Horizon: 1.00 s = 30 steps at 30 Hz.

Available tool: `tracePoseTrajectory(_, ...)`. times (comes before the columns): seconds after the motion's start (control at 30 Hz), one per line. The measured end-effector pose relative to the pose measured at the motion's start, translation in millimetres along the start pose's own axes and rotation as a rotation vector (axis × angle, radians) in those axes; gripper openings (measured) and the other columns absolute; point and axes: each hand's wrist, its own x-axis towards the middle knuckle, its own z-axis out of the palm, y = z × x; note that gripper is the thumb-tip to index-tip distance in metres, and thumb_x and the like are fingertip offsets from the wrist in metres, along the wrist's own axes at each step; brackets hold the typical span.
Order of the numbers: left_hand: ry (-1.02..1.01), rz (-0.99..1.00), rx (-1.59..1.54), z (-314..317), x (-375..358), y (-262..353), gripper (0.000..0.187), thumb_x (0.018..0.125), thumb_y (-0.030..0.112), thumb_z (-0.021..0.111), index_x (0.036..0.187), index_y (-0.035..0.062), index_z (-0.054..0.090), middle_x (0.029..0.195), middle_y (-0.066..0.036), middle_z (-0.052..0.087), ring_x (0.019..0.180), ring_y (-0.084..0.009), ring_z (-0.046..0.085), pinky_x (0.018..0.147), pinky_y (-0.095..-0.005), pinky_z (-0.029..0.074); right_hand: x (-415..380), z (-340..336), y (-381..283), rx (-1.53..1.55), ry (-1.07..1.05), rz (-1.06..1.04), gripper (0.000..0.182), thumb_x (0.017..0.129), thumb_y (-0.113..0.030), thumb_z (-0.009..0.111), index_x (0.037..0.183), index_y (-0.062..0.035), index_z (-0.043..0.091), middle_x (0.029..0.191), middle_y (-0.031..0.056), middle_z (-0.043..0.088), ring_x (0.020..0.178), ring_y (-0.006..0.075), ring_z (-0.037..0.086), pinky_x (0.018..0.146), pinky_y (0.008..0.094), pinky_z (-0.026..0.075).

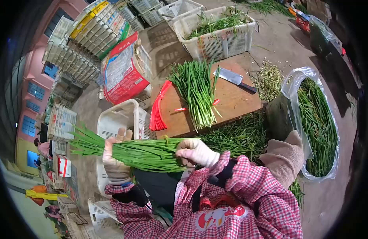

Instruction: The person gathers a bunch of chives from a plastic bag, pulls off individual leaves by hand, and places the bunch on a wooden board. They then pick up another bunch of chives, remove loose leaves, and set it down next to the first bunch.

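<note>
Both gloved hands grasp one bundle of green chives [132, 151] held level in front of the person's chest: the left hand [116, 159] wraps around its middle, fingers curled over the stalks, and the right hand [196, 152] clenches the cut ends. Such a bundle looks light, limp and easily bruised, so the leafy tips at the far left would likely droop unless it is gripped near the middle and the firmer base. Farther right, more chives [196, 93] lie on the wooden board [235, 101] beside a cleaver [235, 79].

Green chives [140, 153] — red-checked sleeves [247, 187], red ties [158, 109].
</note>
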Motion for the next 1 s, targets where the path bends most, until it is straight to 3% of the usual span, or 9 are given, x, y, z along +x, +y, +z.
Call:
tracePoseTrajectory(0.13, -0.040, -0.059, 0.001, -25, 11, 15, 0.032, 0.094, 0.029, 0.047, 0.117, 0.0064, 0.046, 0.130, -0.011, 0.050, 0.123, -0.0330, 0.042, 0.101, -0.0611, 0.032, -39, -45, 3, -0.016, -0.262, 0.007, 0.024, 0.089, -0.019, 0.062, 0.103, 0.0003, 0.058, 0.076, 0.0084, 0.065, 0.070, 0.0162, 0.063, 0.066, 0.0291, 0.051)
tracePoseTrajectory(0.2, 0.110, 0.050, 0.018, -26, 13, 16, 0.028, 0.094, 0.039, 0.048, 0.083, 0.0142, 0.055, 0.126, -0.010, 0.052, 0.121, -0.0332, 0.046, 0.092, -0.0680, 0.039, -58, -71, 3, -0.115, -0.294, 0.083, 0.027, 0.088, -0.020, 0.062, 0.106, 0.0012, 0.058, 0.081, 0.0083, 0.066, 0.075, 0.0163, 0.063, 0.070, 0.0295, 0.052)
tracePoseTrajectory(0.27, 0.115, 0.044, 0.015, -31, 16, 18, 0.028, 0.094, 0.040, 0.048, 0.084, 0.0145, 0.055, 0.126, -0.010, 0.053, 0.120, -0.0324, 0.046, 0.093, -0.0679, 0.039, -76, -103, 10, -0.135, -0.266, 0.178, 0.027, 0.088, -0.019, 0.063, 0.104, 0.0023, 0.060, 0.085, 0.0091, 0.067, 0.078, 0.0166, 0.063, 0.072, 0.0307, 0.052)
tracePoseTrajectory(0.43, 0.093, 0.053, -0.013, -35, 19, 17, 0.028, 0.093, 0.041, 0.049, 0.084, 0.0149, 0.054, 0.127, -0.009, 0.052, 0.123, -0.0317, 0.044, 0.095, -0.0665, 0.037, -85, -136, 4, -1.556, -0.157, 0.440, 0.036, 0.081, -0.040, 0.064, 0.093, -0.0060, 0.067, 0.081, 0.0108, 0.068, 0.078, 0.0255, 0.066, 0.071, 0.0386, 0.050)
tracePoseTrajectory(0.5, 0.046, 0.168, 0.150, -34, 15, 14, 0.027, 0.094, 0.041, 0.048, 0.087, 0.0152, 0.053, 0.126, -0.010, 0.053, 0.124, -0.0319, 0.044, 0.097, -0.0650, 0.036, -86, -134, 0, -1.576, -0.132, 0.613, 0.061, 0.075, -0.055, 0.064, 0.114, -0.0077, 0.061, 0.096, 0.0178, 0.066, 0.090, 0.0358, 0.063, 0.078, 0.0414, 0.050)
tracePoseTrajectory(0.63, 0.107, 0.168, 0.132, -33, 13, 14, 0.028, 0.094, 0.041, 0.047, 0.087, 0.0143, 0.051, 0.125, -0.011, 0.055, 0.123, -0.0319, 0.045, 0.099, -0.0611, 0.036, -69, -118, 19, -0.724, 0.005, -0.090, 0.093, 0.077, -0.044, 0.071, 0.145, -0.0065, 0.019, 0.137, 0.0241, 0.041, 0.128, 0.0332, 0.041, 0.105, 0.0387, 0.035)
tracePoseTrajectory(0.7, 0.113, 0.066, 0.004, -48, 17, 15, 0.027, 0.095, 0.040, 0.047, 0.088, 0.0143, 0.051, 0.125, -0.011, 0.054, 0.125, -0.0315, 0.043, 0.099, -0.0615, 0.036, -49, -93, 14, -0.351, -0.047, -0.112, 0.085, 0.082, -0.030, 0.069, 0.143, 0.0012, 0.020, 0.145, 0.0199, 0.032, 0.136, 0.0273, 0.029, 0.110, 0.0383, 0.026)
tracePoseTrajectory(0.9, 0.110, 0.115, -0.016, -41, 0, -7, 0.028, 0.092, 0.036, 0.055, 0.100, 0.0144, 0.039, 0.135, -0.012, 0.045, 0.130, -0.0313, 0.036, 0.104, -0.0603, 0.031, 14, -40, 40, 0.362, 0.093, -0.165, 0.049, 0.083, -0.021, 0.067, 0.124, -0.0041, 0.047, 0.108, 0.0049, 0.061, 0.087, 0.0141, 0.060, 0.077, 0.0323, 0.051)
tracePoseTrajectory(1.0, 0.218, 0.204, -0.094, -41, -5, -13, 0.040, 0.092, 0.041, 0.053, 0.121, 0.0179, 0.038, 0.143, -0.007, 0.036, 0.134, -0.0314, 0.029, 0.111, -0.0557, 0.019, 17, -33, 51, 0.546, 0.199, -0.209, 0.052, 0.083, -0.026, 0.066, 0.126, -0.0064, 0.047, 0.116, 0.0074, 0.058, 0.102, 0.0211, 0.056, 0.084, 0.0409, 0.048)
